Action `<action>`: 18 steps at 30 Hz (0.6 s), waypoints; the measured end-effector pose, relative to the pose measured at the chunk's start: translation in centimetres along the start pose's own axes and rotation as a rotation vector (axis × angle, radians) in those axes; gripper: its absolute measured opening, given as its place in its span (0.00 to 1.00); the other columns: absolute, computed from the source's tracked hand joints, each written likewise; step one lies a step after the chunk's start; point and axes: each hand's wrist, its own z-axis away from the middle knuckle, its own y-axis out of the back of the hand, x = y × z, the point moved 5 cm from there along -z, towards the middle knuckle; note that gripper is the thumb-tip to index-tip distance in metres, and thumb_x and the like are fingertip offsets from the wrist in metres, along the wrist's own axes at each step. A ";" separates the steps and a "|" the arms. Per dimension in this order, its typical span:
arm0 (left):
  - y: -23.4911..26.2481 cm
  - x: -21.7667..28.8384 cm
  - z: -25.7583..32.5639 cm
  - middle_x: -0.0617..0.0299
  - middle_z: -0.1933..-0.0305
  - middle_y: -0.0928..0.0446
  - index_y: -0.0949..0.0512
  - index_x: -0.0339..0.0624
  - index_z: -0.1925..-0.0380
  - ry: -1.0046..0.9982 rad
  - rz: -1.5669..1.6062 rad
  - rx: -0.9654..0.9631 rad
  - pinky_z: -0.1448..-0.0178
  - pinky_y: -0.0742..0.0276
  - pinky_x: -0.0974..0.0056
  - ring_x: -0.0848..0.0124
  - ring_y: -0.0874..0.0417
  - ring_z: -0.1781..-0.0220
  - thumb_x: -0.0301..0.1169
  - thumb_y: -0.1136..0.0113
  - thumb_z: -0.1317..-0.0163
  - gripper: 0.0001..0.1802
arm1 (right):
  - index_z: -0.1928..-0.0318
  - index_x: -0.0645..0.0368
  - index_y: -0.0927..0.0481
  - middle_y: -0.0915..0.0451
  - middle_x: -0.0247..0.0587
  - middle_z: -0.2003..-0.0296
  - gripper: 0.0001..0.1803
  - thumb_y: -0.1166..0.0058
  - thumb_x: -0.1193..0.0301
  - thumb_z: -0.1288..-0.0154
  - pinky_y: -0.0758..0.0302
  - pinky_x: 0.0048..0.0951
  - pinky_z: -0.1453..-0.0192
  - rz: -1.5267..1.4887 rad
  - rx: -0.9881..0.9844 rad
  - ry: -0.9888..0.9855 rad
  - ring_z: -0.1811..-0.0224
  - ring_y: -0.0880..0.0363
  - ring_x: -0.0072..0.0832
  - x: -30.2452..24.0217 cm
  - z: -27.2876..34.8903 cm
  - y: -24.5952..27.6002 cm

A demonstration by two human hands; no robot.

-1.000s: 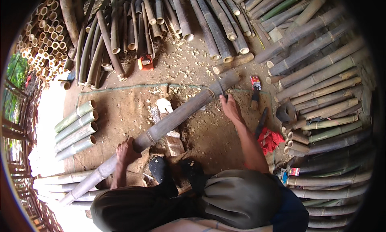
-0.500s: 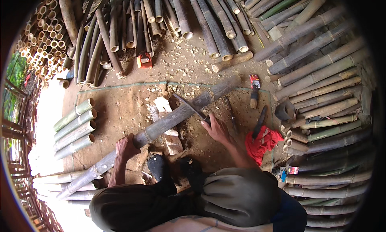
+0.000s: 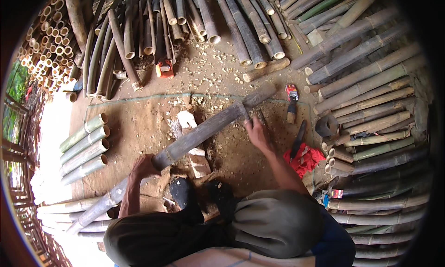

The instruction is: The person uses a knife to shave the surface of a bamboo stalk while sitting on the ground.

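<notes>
A long grey bamboo pole (image 3: 204, 132) lies slanted across the dirt floor and rests on a pale wooden block (image 3: 197, 156). My left hand (image 3: 144, 166) grips the pole at its lower part, near my knee. My right hand (image 3: 257, 133) is closed on the handle of a chopping knife (image 3: 249, 117), and the blade lies against the pole's upper part. Most of the blade is hidden by the hand and the pole. My feet in dark shoes (image 3: 183, 193) stand just below the block.
Stacks of bamboo poles (image 3: 241, 31) line the top and the right side (image 3: 371, 105). Several cut green sections (image 3: 85, 146) lie at the left. An orange tool (image 3: 164, 69), a red-handled brush (image 3: 291, 99), a dark-handled tool (image 3: 298, 138) and a red cloth (image 3: 303, 157) lie on the floor.
My right hand drew back toward me with the blade lifted off the pole, then moved up again and set the blade on the pole. My left hand kept its grip.
</notes>
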 end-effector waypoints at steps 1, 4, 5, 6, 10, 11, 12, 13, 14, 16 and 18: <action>-0.1 0.5 -0.4 0.49 0.59 0.10 0.12 0.42 0.55 -0.016 0.028 -0.022 0.48 0.14 0.52 0.54 0.08 0.56 0.43 0.12 0.72 0.38 | 0.47 0.63 0.24 0.14 0.62 0.65 0.25 0.49 0.50 0.19 0.18 0.56 0.58 0.059 -0.012 0.069 0.61 0.12 0.61 0.2 0.2 0.4; -0.4 1.2 -1.4 0.49 0.59 0.10 0.12 0.40 0.54 -0.043 0.088 -0.078 0.47 0.14 0.52 0.54 0.08 0.56 0.42 0.11 0.73 0.40 | 0.45 0.62 0.26 0.14 0.62 0.67 0.25 0.50 0.50 0.18 0.20 0.58 0.61 0.095 0.056 0.024 0.64 0.12 0.60 1.7 -0.6 0.4; -0.6 1.5 -2.0 0.48 0.59 0.10 0.13 0.40 0.53 -0.048 0.093 -0.097 0.46 0.15 0.52 0.54 0.08 0.55 0.42 0.10 0.74 0.41 | 0.45 0.62 0.26 0.14 0.61 0.68 0.25 0.50 0.50 0.18 0.20 0.58 0.62 0.052 0.104 -0.011 0.65 0.12 0.60 2.5 -1.1 0.7; -1.0 1.2 -2.1 0.48 0.58 0.10 0.13 0.39 0.52 -0.042 0.094 -0.119 0.46 0.15 0.53 0.54 0.09 0.54 0.43 0.10 0.75 0.43 | 0.44 0.62 0.26 0.15 0.61 0.69 0.25 0.50 0.50 0.19 0.20 0.57 0.63 0.000 0.142 -0.046 0.66 0.12 0.59 2.5 -1.3 0.6; -1.0 1.3 0.8 0.48 0.48 0.15 0.22 0.41 0.41 -0.009 0.119 0.132 0.38 0.20 0.50 0.51 0.13 0.44 0.44 0.11 0.70 0.50 | 0.44 0.62 0.26 0.15 0.55 0.71 0.26 0.52 0.49 0.17 0.21 0.54 0.67 0.092 -0.015 0.091 0.69 0.13 0.53 1.4 0.0 -0.8; -1.6 2.3 1.7 0.49 0.48 0.16 0.23 0.42 0.40 0.026 0.017 0.236 0.36 0.22 0.49 0.51 0.14 0.44 0.43 0.14 0.67 0.49 | 0.44 0.62 0.26 0.15 0.54 0.72 0.26 0.52 0.49 0.17 0.21 0.53 0.68 0.143 -0.078 0.148 0.70 0.14 0.51 1.0 0.4 -1.2; -2.3 4.1 2.1 0.50 0.48 0.17 0.24 0.43 0.39 0.048 -0.081 0.345 0.34 0.24 0.47 0.51 0.16 0.43 0.41 0.16 0.63 0.47 | 0.44 0.60 0.27 0.15 0.57 0.70 0.25 0.53 0.49 0.17 0.21 0.54 0.69 0.062 0.091 -0.064 0.71 0.13 0.55 3.0 -0.4 -0.4; -3.1 4.9 3.4 0.51 0.48 0.18 0.25 0.44 0.37 0.095 -0.189 0.447 0.32 0.26 0.46 0.51 0.17 0.43 0.40 0.18 0.60 0.46 | 0.45 0.60 0.27 0.15 0.58 0.70 0.24 0.53 0.49 0.17 0.21 0.55 0.69 0.059 0.062 -0.055 0.70 0.13 0.57 2.7 -0.2 -0.7; -3.5 5.1 4.6 0.52 0.49 0.20 0.28 0.45 0.36 0.012 -0.284 0.661 0.30 0.31 0.45 0.51 0.20 0.42 0.38 0.25 0.55 0.43 | 0.45 0.60 0.27 0.14 0.59 0.70 0.24 0.52 0.49 0.17 0.21 0.55 0.69 0.049 0.028 -0.039 0.70 0.14 0.58 1.4 0.2 -1.0; -4.1 4.0 5.5 0.50 0.50 0.20 0.27 0.42 0.38 0.041 -0.352 0.726 0.34 0.29 0.46 0.50 0.20 0.44 0.34 0.30 0.49 0.35 | 0.46 0.60 0.27 0.14 0.60 0.69 0.24 0.51 0.49 0.18 0.21 0.55 0.69 0.048 -0.026 -0.009 0.70 0.14 0.61 -0.3 0.6 -0.9; -3.8 2.4 4.2 0.49 0.51 0.20 0.25 0.42 0.43 0.067 -0.301 0.636 0.37 0.29 0.46 0.49 0.19 0.46 0.33 0.35 0.45 0.27 | 0.47 0.60 0.26 0.14 0.61 0.68 0.24 0.51 0.49 0.18 0.20 0.57 0.67 0.098 0.012 0.186 0.69 0.14 0.63 -0.7 0.2 -0.8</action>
